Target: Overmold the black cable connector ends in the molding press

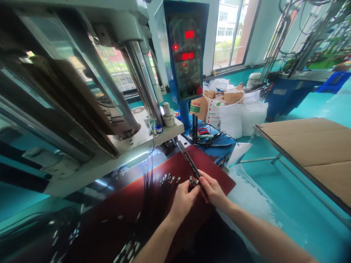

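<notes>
Right now my left hand (183,200) and my right hand (213,190) are together, fingertips clamped on a small bunch of silver-tipped black cable ends (192,183), held just above a dark red flat mat (208,171) at twelve o'clock from me. That bunch is the work in my hands at this instant. Tight against my right hand lies a long black slotted bar (192,166), running off toward eleven o'clock; I can't tell whether my fingers grip it or only touch it.

Just beside my left hand, toward eleven o'clock, a loose row of matching silver-tipped cable ends (168,181) fans across the mat, their black leads trailing together. Farther out at eleven, there's a heavy press with polished steel columns (139,76). Up at twelve stands a blue control tower with red digital readouts (186,47), and at its foot a coil of thin black cable with red-handled scissors (204,131). Around one o'clock, white sacks (230,120) are piled up, and at three, a cardboard-topped table (309,153).
</notes>
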The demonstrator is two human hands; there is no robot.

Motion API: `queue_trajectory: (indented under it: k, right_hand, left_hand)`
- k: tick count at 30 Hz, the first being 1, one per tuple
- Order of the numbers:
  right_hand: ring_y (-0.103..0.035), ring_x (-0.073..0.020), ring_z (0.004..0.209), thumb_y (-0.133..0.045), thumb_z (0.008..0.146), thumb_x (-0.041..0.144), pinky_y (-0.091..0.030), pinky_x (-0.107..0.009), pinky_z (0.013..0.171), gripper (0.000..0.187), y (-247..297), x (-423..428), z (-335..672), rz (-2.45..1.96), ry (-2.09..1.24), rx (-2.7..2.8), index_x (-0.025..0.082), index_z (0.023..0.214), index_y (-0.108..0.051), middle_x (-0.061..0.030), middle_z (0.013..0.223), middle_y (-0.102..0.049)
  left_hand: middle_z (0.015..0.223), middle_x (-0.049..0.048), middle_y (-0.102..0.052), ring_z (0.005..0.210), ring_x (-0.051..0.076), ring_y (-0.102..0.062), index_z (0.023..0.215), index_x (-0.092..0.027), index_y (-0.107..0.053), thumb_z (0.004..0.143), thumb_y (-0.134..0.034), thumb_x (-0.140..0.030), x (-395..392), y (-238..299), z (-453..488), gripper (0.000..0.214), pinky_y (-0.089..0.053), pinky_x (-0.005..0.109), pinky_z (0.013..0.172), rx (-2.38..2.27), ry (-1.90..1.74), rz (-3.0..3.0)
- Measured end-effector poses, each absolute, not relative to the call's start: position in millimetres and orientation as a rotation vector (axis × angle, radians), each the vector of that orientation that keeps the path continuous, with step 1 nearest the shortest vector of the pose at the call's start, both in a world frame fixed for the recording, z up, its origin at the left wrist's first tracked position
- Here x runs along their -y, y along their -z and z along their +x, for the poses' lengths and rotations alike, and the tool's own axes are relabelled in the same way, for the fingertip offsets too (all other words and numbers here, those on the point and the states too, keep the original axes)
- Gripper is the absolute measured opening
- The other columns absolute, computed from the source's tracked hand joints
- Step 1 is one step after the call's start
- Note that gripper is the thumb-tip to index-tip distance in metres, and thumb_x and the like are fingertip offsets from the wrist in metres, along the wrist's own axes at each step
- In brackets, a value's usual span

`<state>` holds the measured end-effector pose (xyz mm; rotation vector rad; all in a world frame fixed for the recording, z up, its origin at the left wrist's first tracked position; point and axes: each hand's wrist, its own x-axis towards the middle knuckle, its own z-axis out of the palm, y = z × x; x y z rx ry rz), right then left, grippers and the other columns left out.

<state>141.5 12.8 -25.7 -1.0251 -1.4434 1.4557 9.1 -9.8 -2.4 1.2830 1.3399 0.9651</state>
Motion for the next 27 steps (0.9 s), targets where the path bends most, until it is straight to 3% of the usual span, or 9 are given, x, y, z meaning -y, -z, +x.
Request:
queue_trajectory:
  k: [7, 14, 19, 27]
  right_hand:
    - [-0.039, -0.007, 0.029, -0.042, 0.086, 0.054, -0.028, -0.015, 0.027, 0.065, 29.1, -14.8, 146.6, -1.007, -1.56, 1.29, 0.013, 0.137, -0.034, 0.0074, 0.044, -0.046]
    - [-0.037, -0.0061, 0.03, -0.045, 0.085, 0.049, -0.031, -0.014, 0.027, 0.066, 23.9, -16.3, 148.4, -0.947, -1.644, 1.318, 0.016, 0.139, -0.031, 0.0085, 0.044, -0.045]
    - [-0.037, -0.0058, 0.03, -0.046, 0.085, 0.049, -0.029, -0.014, 0.027, 0.065, 25.4, -17.2, 148.5, -0.958, -1.63, 1.349, 0.014, 0.139, -0.032, 0.0081, 0.045, -0.045]
    - [-0.035, -0.0049, 0.031, -0.044, 0.086, 0.05, -0.028, -0.014, 0.028, 0.064, 26.9, -15.2, 142.2, -0.974, -1.547, 1.444, 0.013, 0.138, -0.034, 0.0086, 0.045, -0.042]
  left_hand:
    - [0.046, -0.0087, -0.037, 0.036, 0.005, -0.028, 0.068, -0.017, -0.046, 0.067, -0.059, -0.044, -0.2, -6.4, 3.5, 0.029, -0.018, 0.017, 0.033, -1.343, -1.028, 0.991]
    - [0.037, -0.0093, -0.035, 0.031, 0.003, -0.022, 0.066, -0.015, -0.052, 0.061, -0.065, -0.04, -1.1, -6.1, 8.4, 0.029, -0.012, 0.018, 0.032, -1.283, -0.938, 0.928]
    - [0.036, -0.0086, -0.035, 0.032, 0.004, -0.024, 0.062, -0.014, -0.054, 0.061, -0.065, -0.038, -1.0, -2.7, 9.6, 0.026, -0.016, 0.019, 0.035, -1.331, -1.03, 0.98]
    - [0.048, -0.0037, -0.048, 0.042, 0.008, -0.039, 0.067, -0.013, -0.058, 0.067, -0.064, -0.04, 0.3, 4.4, 7.2, 0.028, -0.028, 0.02, 0.041, -1.348, -1.095, 1.062]
